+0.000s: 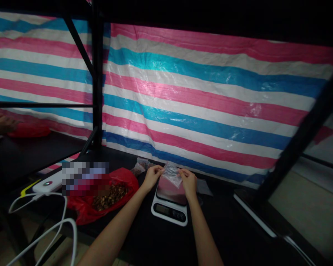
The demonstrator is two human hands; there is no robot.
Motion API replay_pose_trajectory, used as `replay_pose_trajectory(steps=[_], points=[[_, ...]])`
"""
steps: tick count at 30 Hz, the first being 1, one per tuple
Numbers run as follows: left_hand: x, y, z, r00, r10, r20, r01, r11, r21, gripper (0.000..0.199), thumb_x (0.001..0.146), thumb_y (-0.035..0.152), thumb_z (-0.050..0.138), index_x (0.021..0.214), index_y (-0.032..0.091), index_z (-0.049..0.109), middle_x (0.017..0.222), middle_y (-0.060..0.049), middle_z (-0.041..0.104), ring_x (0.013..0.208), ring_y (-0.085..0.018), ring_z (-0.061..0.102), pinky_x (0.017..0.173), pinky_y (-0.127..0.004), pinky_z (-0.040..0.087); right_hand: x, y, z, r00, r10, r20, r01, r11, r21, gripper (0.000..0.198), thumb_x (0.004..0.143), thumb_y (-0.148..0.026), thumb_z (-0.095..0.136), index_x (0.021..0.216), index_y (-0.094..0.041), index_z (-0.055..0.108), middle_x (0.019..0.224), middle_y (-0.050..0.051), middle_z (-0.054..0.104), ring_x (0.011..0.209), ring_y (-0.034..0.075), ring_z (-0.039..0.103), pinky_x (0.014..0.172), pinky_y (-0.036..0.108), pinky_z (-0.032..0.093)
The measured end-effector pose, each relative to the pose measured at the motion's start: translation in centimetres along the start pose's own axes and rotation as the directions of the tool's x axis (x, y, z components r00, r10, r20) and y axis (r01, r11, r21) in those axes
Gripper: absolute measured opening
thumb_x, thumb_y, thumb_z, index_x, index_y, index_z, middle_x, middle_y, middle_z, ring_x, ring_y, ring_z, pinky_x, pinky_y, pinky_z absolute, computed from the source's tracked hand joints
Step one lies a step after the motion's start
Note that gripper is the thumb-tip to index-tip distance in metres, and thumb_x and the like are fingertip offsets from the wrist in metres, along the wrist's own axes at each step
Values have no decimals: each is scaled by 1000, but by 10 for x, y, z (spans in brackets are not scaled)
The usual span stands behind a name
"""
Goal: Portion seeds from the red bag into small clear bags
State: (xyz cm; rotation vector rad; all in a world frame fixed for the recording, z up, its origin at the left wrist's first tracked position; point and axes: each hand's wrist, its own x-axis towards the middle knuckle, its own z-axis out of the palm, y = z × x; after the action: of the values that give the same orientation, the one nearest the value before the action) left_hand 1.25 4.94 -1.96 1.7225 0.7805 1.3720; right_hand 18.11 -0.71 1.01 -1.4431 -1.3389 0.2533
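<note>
A small clear plastic bag is stretched between my two hands, above the far part of a white digital kitchen scale. My left hand pinches the bag's left edge. On the opposite edge, my right hand has its fingers closed. The bag looks flat, and its contents, if any, cannot be made out. To the left lies an open red plastic bag holding many small brown pieces, perhaps nuts or seeds. Behind my left hand sit filled clear bags.
A white power bank with white cables lies at the left. Black frame posts and a striped plastic sheet bound the black table. A dark, white-edged flat object lies right. Another person's hand shows far left.
</note>
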Motion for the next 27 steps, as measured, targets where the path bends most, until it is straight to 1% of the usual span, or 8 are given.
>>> replay_pose_trajectory(steps=[5,9,11,14,17,20,23,27], points=[[-2,5,-3,998,0,-59,6,996,93,27,79,38,45,73,14,56,57,2,53,50,-11,48,52,-21,35,-4,-5,2,1000,0,31,3,996,-86,35,77,-47,43,81,-21,67,70,4,69,67,21,62,57,27,42],[-12,20,-4,996,86,9,-86,960,265,25,82,35,41,75,17,57,61,2,56,57,-12,51,57,-21,35,-9,-17,1,997,-67,32,71,983,-169,29,75,-47,48,86,-26,66,79,0,69,68,19,61,61,27,42],[-14,25,-2,993,112,40,-119,950,288,25,82,36,42,75,18,58,61,2,57,59,-12,52,59,-21,35,-10,-19,1,995,-85,60,94,982,-163,27,72,-46,52,83,-27,66,75,0,69,66,18,60,60,26,42],[-12,25,1,997,77,22,-80,979,190,25,77,39,50,77,16,60,58,2,56,55,-11,50,55,-20,34,-8,-15,5,993,-68,94,74,996,-58,24,70,-44,55,74,-23,67,66,1,67,62,19,60,58,27,43],[-6,20,3,999,-47,-8,47,999,-17,34,71,43,57,83,12,63,56,1,56,48,-9,46,48,-20,32,-3,-5,12,998,-35,59,24,985,173,26,70,-42,55,74,-18,63,68,5,67,64,20,61,54,26,44],[-2,16,2,986,-164,38,168,971,-172,42,65,47,61,80,8,65,53,0,56,42,-7,42,42,-19,28,-1,1,16,997,18,70,-41,942,332,31,69,-44,55,79,-15,59,67,7,66,60,20,61,44,24,40],[-1,15,1,980,-194,30,196,951,-238,43,59,48,66,72,7,65,44,3,51,37,-6,39,38,-18,24,-2,3,17,991,12,135,-58,938,341,32,69,-45,55,81,-15,59,66,6,65,56,19,59,43,23,39],[-1,13,1,981,-192,-26,180,951,-252,39,59,46,66,70,8,64,45,2,53,36,-5,40,36,-17,26,-4,1,18,989,-61,135,22,961,276,26,72,-41,54,77,-17,60,71,5,66,69,20,62,62,27,45]])
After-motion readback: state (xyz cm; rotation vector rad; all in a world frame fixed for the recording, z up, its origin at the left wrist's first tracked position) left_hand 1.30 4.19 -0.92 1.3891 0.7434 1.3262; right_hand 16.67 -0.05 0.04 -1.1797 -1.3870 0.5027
